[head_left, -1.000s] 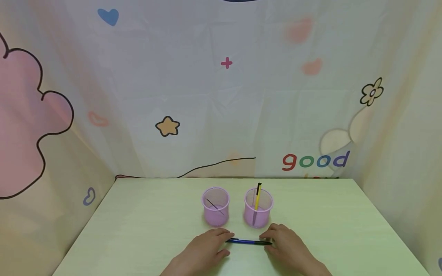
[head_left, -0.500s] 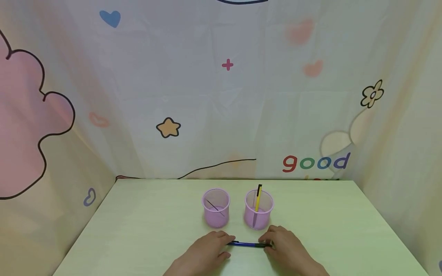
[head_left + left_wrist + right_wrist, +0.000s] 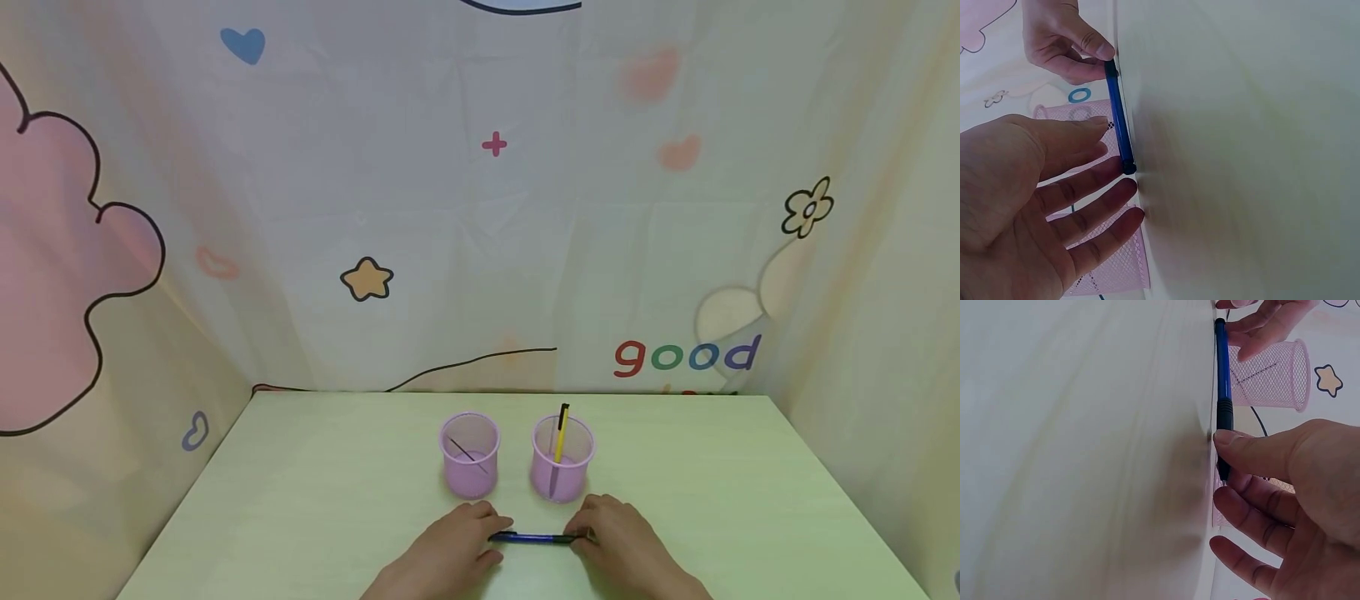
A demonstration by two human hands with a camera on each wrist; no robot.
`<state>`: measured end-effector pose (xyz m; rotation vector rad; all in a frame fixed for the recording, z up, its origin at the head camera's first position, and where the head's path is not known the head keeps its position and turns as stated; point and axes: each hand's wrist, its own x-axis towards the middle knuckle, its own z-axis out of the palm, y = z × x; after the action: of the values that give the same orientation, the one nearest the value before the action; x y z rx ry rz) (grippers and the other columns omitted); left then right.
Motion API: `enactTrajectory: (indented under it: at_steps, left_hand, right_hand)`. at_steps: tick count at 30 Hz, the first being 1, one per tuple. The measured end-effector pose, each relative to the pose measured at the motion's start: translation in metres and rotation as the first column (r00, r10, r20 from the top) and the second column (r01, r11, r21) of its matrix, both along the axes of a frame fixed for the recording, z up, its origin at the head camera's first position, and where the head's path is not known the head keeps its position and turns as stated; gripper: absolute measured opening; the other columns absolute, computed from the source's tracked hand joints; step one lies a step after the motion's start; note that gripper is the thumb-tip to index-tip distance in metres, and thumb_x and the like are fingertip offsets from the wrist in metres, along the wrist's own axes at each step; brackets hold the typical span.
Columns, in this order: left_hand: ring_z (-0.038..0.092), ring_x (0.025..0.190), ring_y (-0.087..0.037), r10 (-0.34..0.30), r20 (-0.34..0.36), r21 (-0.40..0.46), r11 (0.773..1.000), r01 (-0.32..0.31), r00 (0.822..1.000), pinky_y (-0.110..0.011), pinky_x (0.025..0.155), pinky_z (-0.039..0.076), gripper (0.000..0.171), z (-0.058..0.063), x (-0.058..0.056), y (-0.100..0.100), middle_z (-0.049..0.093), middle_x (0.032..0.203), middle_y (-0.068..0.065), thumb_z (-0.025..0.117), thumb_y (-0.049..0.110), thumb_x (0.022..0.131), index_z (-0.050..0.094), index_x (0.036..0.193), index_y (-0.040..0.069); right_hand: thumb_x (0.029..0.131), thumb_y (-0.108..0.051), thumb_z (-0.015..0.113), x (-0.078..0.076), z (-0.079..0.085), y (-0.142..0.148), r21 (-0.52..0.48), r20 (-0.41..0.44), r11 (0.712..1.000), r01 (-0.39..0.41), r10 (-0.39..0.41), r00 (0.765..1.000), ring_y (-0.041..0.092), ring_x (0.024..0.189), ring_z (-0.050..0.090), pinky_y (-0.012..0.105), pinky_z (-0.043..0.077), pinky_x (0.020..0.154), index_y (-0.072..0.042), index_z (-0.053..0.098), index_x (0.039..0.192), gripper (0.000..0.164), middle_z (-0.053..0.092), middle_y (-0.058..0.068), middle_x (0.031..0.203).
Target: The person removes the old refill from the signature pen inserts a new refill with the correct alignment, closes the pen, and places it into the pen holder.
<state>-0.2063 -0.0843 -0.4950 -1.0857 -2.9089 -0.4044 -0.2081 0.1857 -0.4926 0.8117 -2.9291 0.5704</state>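
A blue pen (image 3: 531, 538) with a black grip lies crosswise between the two hands, close to the tabletop. My right hand (image 3: 618, 537) pinches its black grip near the tip, thumb (image 3: 1235, 442) on one side and fingers on the other. At the opposite end, my left hand (image 3: 453, 546) has its thumb and fingers spread apart, with fingertips right by the pen's end in the left wrist view. Just beyond stand two pink mesh pen cups: the left cup (image 3: 470, 479) has a thin dark stick inside, the right cup (image 3: 558, 483) a yellow pen (image 3: 561, 437) with a black clip.
The pale green table (image 3: 337, 467) reaches back to a printed curtain (image 3: 420, 183) with hearts, a star and the word "good". More curtain hangs along both sides of the table.
My right fingers have closed on the pen's grip end, now covering its tip, and the pen has shifted slightly left. My left hand stays nearly in place. The head view has tilted slightly.
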Motion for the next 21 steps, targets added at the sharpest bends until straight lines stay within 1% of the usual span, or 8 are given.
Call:
enactTrajectory:
  at_steps: [6, 10, 16, 21]
  left_hand:
    - [0.053, 0.091, -0.003, 0.017, 0.025, 0.025, 1.0, -0.018, 1.0, -0.021, 0.083, 0.047, 0.038, -0.0027, -0.0021, 0.0013, 0.059, 0.105, 0.009, 0.07, 0.029, 0.091, 0.066, 0.126, 0.018]
    - [0.049, 0.086, 0.0, 0.023, 0.032, 0.058, 0.998, -0.025, 0.999, -0.018, 0.079, 0.045, 0.036, -0.0063, -0.0037, 0.001, 0.055, 0.101, 0.011, 0.07, 0.03, 0.091, 0.068, 0.124, 0.018]
    - [0.048, 0.084, 0.001, 0.014, 0.01, 0.115, 0.993, -0.015, 1.0, -0.017, 0.077, 0.045, 0.025, -0.0068, -0.0064, 0.0006, 0.053, 0.099, 0.01, 0.07, 0.03, 0.091, 0.072, 0.112, 0.017]
    - [0.048, 0.083, 0.001, 0.043, 0.032, 0.151, 0.987, -0.047, 0.999, -0.017, 0.076, 0.045, 0.018, -0.0031, -0.0062, 0.0007, 0.053, 0.098, 0.01, 0.071, 0.029, 0.091, 0.072, 0.105, 0.018]
  right_hand:
    - [0.082, -0.016, 0.077, 0.0008, -0.0003, -0.0008, 0.0, -0.046, 1.0, -0.016, 0.016, 0.999, 0.006, 0.084, 0.055, 0.027, 0.044, 0.07, -0.022, 0.075, 0.09, 0.01, 0.063, -0.015, 0.089]
    - [0.082, -0.018, 0.077, 0.0013, -0.0012, -0.0025, -0.003, -0.041, 1.0, -0.003, 0.003, 0.999, 0.005, 0.085, 0.055, 0.028, 0.044, 0.071, -0.023, 0.074, 0.089, 0.009, 0.061, -0.016, 0.088]
    - [0.082, -0.018, 0.077, -0.0001, -0.0011, -0.0049, -0.014, -0.036, 1.0, 0.011, -0.011, 0.999, 0.002, 0.082, 0.052, 0.026, 0.043, 0.069, -0.024, 0.074, 0.089, 0.009, 0.06, -0.016, 0.088]
    - [0.082, -0.019, 0.077, -0.0013, -0.0001, -0.0067, -0.026, -0.064, 1.0, 0.018, -0.02, 0.998, 0.002, 0.081, 0.051, 0.025, 0.041, 0.068, -0.025, 0.074, 0.088, 0.009, 0.059, -0.015, 0.088]
